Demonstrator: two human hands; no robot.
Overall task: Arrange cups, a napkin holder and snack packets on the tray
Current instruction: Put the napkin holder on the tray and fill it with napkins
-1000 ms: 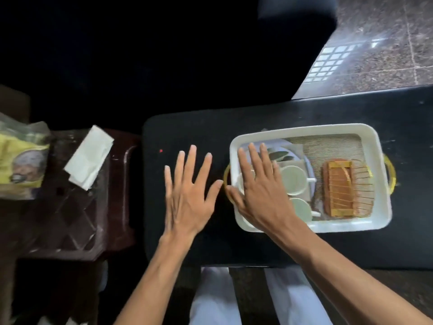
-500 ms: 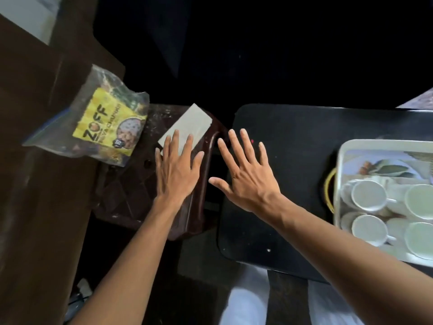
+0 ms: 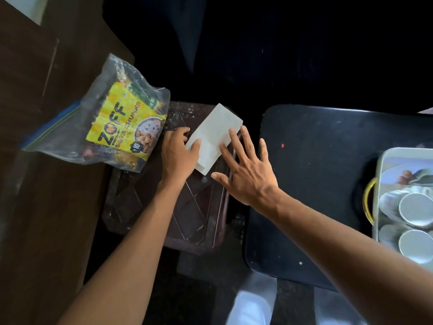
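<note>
1. Dark surroundings frame a black counter (image 3: 323, 184) on the right and a brown stool (image 3: 164, 207) at centre, with a wooden surface on the left.
2. At the right edge, a white tray (image 3: 380, 174) sits on the counter, two upturned cups (image 3: 414, 209) inside it.
3. On the left, a clear bag of snack packets (image 3: 110, 118) lies partly on the stool's far corner, well apart from the tray.
4. On the stool, a white napkin stack (image 3: 213, 137) lies with its long axis slanting from near-left to far-right, squarely between both hands.
5. Closing on the stack's near-left edge, the left hand (image 3: 178, 153) makes a narrow grip: thumb on top, fingers curled at the far side. It looks nearer to a hold.
6. Opposite, the right hand (image 3: 248, 172) is spread wide and flat, fingertips (image 3: 230, 133) touching the stack's right edge and holding nothing.
7. My judgement: lifting the stack comes next, then carrying it rightward to the tray.
</note>
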